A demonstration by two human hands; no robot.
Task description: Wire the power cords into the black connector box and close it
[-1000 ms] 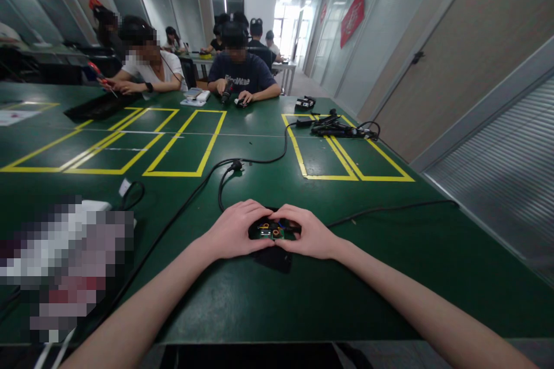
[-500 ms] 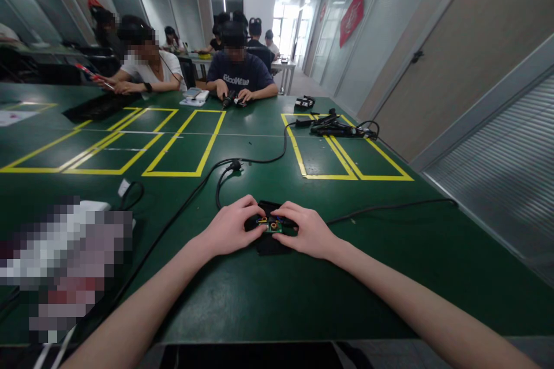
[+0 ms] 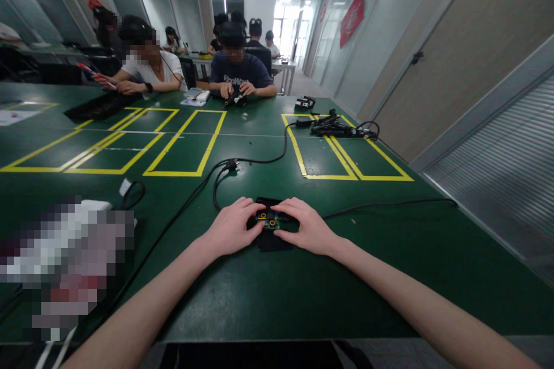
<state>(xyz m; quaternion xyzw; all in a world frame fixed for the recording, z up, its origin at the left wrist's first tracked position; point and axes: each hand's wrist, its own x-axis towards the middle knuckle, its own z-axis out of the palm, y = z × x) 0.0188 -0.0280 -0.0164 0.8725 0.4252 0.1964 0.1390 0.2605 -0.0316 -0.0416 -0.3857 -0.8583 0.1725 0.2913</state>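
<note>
My left hand (image 3: 234, 227) is closed on the left end of a small green circuit board (image 3: 272, 223) carrying copper-coloured ring coils. From the other side, my right hand (image 3: 309, 227) pinches the board's right end between thumb and fingers. Blue wiring shows near the right fingertips. Beneath the board, a flat black casing piece (image 3: 275, 243) lies on the green table (image 3: 277, 294). More black casing shows just beyond the fingers. A black cord (image 3: 381, 204) runs rightward from behind my right hand, and another cord (image 3: 215, 187) with a plug (image 3: 232, 165) leads off beyond my left hand.
A long black cable (image 3: 167, 239) crosses the table on the left, beside blurred-out items (image 3: 82, 259). Yellow tape rectangles (image 3: 173, 173) mark the table ahead. Black cords and parts (image 3: 333, 125) are piled at the far right. Co-workers sit opposite; one handles a dark tool (image 3: 235, 97).
The board has shifted and turned slightly between my hands, and its coils show in different spots. The plug has slid a little left. The co-worker opposite has moved their hands.
</note>
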